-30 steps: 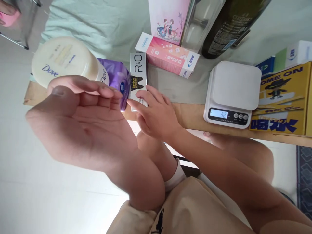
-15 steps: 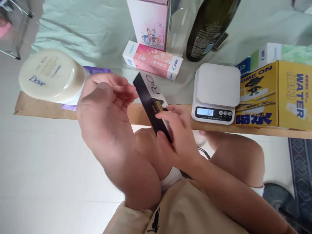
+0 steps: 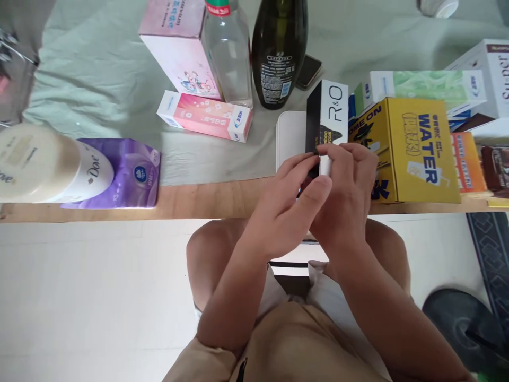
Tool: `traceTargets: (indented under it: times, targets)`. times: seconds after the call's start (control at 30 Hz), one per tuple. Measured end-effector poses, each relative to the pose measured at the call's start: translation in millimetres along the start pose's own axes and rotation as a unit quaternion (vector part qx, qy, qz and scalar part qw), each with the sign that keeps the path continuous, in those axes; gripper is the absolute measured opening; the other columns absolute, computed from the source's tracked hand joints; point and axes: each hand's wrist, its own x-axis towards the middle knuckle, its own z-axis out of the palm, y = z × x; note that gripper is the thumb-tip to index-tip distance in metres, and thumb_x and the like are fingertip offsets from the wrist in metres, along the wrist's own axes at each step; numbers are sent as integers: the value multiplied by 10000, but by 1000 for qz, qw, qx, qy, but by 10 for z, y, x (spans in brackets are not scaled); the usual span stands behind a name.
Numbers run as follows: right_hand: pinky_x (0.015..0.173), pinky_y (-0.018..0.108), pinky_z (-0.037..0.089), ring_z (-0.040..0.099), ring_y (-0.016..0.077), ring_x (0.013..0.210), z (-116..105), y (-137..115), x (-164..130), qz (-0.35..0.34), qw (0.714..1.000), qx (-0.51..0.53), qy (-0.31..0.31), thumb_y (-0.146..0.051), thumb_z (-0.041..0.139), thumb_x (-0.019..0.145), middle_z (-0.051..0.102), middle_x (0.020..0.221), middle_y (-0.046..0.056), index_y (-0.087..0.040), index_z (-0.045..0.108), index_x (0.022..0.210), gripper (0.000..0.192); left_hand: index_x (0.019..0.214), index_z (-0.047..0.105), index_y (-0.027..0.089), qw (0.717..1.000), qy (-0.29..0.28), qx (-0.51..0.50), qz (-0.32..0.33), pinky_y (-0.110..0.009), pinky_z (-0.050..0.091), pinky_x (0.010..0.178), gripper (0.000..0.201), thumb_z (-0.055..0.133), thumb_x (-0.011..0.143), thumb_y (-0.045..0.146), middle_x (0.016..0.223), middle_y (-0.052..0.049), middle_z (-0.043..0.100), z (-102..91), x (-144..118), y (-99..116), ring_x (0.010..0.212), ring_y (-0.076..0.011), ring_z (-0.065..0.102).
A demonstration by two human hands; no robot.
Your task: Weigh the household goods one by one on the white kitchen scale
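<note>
Box: a slim black-and-white cardboard box (image 3: 326,119) stands upright in both hands, long axis running near to far, its far end toward the bottles, above the white kitchen scale (image 3: 289,138).
Left hand: the left hand (image 3: 288,204) has its fingers (image 3: 296,164) clamped on the box's near end from the left.
Right hand: the right hand (image 3: 345,196) has its fingers curled tight around the same near end from the right.
Hidden: the box's near end lies under the fingers; the scale's display is covered by the hands.
Writing: "R&O" on the box's white face; the small print below is too small to read.
Nearby writing: "WATER" on the yellow carton (image 3: 417,148) just right of the box; "Dove" on the cream lidded jar (image 3: 47,164) at the far left of the table (image 3: 207,199).
Far side: a dark green glass bottle (image 3: 278,50) and a clear glass bottle (image 3: 228,53), both cut off at the top.
</note>
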Motion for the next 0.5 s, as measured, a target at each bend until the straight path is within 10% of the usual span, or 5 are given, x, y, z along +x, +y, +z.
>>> traceTargets:
  times: [0.33, 0.5]
  targets:
    - [1154, 659, 390, 426, 345, 1369, 61, 105, 122, -6, 997, 2, -76, -278, 517, 922, 418, 1396, 175, -228, 561, 1293, 378, 1249, 664, 328, 999, 18, -40, -9, -478, 346, 1303, 382, 453, 1010, 539, 1435, 15, 599, 13, 138, -228, 1443, -247, 493]
    - [1223, 638, 349, 269, 347, 1503, -408, 130, 59, -18, 989, 70, -127, -324, 565, 910, 291, 1470, 163, -281, 444, 1371, 479, 1123, 721, 265, 987, 137, -78, -20, -425, 479, 1141, 332, 505, 981, 472, 1275, -23, 707, -60, 115, -210, 1275, -226, 625]
